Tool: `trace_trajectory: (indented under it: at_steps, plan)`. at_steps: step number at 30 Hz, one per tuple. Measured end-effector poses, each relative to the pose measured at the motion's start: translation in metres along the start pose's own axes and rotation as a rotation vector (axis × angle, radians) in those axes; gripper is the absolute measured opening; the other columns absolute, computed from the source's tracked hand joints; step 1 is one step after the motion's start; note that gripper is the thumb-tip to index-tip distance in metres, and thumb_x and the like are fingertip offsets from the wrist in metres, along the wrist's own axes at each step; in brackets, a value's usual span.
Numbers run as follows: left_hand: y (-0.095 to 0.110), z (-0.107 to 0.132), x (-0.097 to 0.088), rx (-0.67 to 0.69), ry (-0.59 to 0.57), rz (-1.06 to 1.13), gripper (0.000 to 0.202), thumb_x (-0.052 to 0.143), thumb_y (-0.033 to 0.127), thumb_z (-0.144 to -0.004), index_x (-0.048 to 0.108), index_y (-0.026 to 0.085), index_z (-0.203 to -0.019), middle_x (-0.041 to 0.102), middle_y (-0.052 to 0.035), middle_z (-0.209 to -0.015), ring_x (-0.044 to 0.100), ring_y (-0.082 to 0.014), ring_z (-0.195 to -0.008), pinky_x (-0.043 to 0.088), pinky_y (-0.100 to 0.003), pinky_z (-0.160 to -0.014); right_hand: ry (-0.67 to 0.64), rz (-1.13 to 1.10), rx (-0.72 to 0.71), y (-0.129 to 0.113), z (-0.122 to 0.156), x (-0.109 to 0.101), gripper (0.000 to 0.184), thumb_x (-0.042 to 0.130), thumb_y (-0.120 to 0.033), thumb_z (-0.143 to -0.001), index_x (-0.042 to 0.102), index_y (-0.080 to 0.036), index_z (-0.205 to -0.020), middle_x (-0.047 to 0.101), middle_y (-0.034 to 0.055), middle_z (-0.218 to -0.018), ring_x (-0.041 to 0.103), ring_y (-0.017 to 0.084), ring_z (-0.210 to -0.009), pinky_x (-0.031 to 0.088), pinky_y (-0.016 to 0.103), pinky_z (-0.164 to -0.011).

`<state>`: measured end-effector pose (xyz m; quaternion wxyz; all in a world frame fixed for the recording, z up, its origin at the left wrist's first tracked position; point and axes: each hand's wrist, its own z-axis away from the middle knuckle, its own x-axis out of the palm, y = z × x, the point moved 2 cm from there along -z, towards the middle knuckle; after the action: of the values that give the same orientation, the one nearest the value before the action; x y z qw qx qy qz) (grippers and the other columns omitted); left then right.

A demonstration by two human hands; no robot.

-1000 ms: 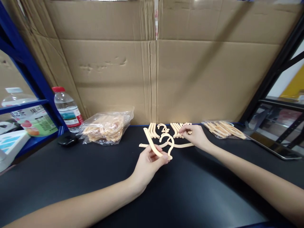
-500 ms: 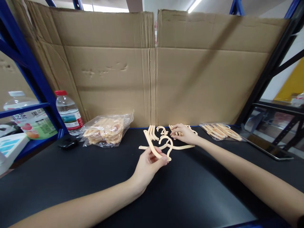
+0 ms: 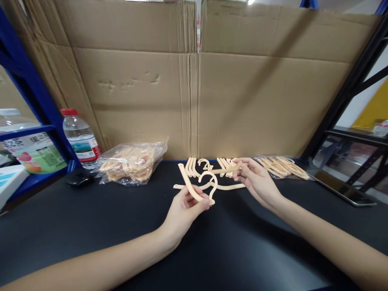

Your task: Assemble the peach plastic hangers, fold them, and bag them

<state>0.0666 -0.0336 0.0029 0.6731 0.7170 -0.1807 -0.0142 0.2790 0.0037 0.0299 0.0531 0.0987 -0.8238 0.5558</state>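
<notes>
My left hand (image 3: 188, 208) is closed on a partly assembled cream clothes hanger (image 3: 188, 184), one arm joined to a curved hook (image 3: 213, 188). My right hand (image 3: 257, 180) pinches a loose hanger arm (image 3: 226, 170), its free end pointing left toward the hook. Behind and below these lies a hanger with both arms spread (image 3: 232, 187) on the black table. Farther back are several loose hanger arms (image 3: 190, 166) in a row on the left, spare hooks (image 3: 203, 162) in the middle, and more arms (image 3: 222, 163) on the right, partly hidden by my right hand.
A clear bag of cream parts (image 3: 130, 163) lies on the left by a black mouse (image 3: 79, 178) and a water bottle (image 3: 80, 139). On the right are another bag of hanger pieces (image 3: 280, 166) and a tablet-like device (image 3: 342, 188). Cardboard (image 3: 136, 93) walls the back.
My right hand has lifted a hanger arm from the right-hand row and drawn it nearer. My left hand still holds the joined arm and hook. The camera view has tilted slightly down.
</notes>
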Motion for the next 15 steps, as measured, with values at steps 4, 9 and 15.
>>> trace_trajectory:
  at_steps: [4, 9, 15]
  plan:
    - [-0.001, -0.001, -0.001, -0.004, 0.007, -0.004, 0.032, 0.077, 0.024, -0.071, 0.051, 0.016, -0.088, 0.066, -0.0001, -0.078, 0.062, -0.0133, -0.078, 0.049, -0.028, -0.078, -0.037, -0.128, 0.09, -0.005, 0.016, 0.013, 0.02, 0.065, -0.037, -0.083, 0.059, -0.023, -0.095, 0.059, -0.0018, -0.083, 0.064, 0.013, -0.076, 0.052, 0.033, -0.081]
    - [-0.003, -0.003, -0.001, -0.01, 0.0, 0.005, 0.03, 0.076, 0.022, -0.072, 0.052, 0.016, -0.088, 0.065, 0.0, -0.079, 0.062, -0.0131, -0.078, 0.05, -0.028, -0.077, -0.066, -0.15, 0.065, -0.006, 0.019, 0.016, 0.015, 0.064, -0.035, -0.084, 0.061, -0.025, -0.094, 0.057, -0.0032, -0.072, 0.064, 0.017, -0.092, 0.048, 0.037, -0.092]
    - [-0.003, -0.002, -0.002, -0.005, -0.014, 0.012, 0.029, 0.076, 0.021, -0.072, 0.051, 0.016, -0.087, 0.065, 0.001, -0.077, 0.062, -0.0123, -0.077, 0.049, -0.027, -0.077, -0.106, -0.107, 0.12, 0.002, 0.026, 0.02, 0.016, 0.065, -0.033, -0.083, 0.068, -0.018, -0.086, 0.065, 0.0045, -0.084, 0.062, 0.015, -0.077, 0.051, 0.032, -0.078]
